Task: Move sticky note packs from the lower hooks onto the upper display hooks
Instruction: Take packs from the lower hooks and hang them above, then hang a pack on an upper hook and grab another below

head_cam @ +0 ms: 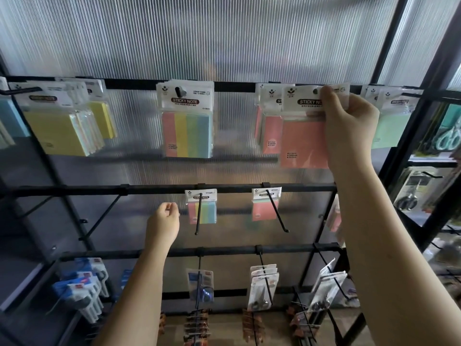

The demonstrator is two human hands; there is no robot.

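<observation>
My right hand (349, 123) grips a pink sticky note pack (303, 143) by its white header, holding it up at the top rail in front of other pink packs (270, 131) hanging there. My left hand (163, 222) is loosely curled with nothing in it, just left of a striped multicolour pack (202, 211) on a middle-rail hook (198, 216). Another pink pack (264, 207) hangs on the neighbouring lower hook (277, 212). Higher up hang a striped pack (187, 136) and yellow packs (58, 132).
A green pack (388, 131) hangs at the top right. Below the bottom rail (224, 251) hang scissors and clip packs (263, 288) and blue-white items (82, 285). Black frame posts (409, 146) stand at the right, with scissors (449, 138) on the shelf beyond.
</observation>
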